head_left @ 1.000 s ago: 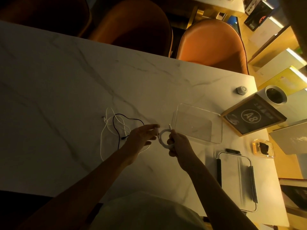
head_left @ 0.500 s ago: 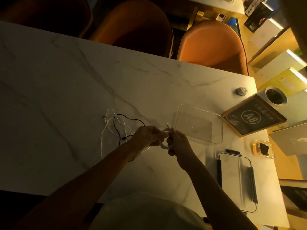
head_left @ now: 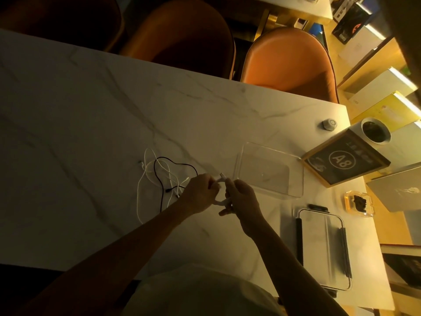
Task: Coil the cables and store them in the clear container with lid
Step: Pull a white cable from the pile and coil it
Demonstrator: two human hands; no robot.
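White cable coil [head_left: 219,197], held open a second ago, is now pinched shut by left hand [head_left: 200,192] and right hand [head_left: 245,198] fingers, ready for the clear container [head_left: 293,179].

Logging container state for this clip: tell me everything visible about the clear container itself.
The clear rectangular plastic container sits open and upright on the white marble table, just beyond the right hand and not touching it. It has rounded corners, see-through walls and nothing visibly inside. Its lid, a clear rectangular lid with dark side clips, lies separately on the table nearer the person. No cable has gone in yet.
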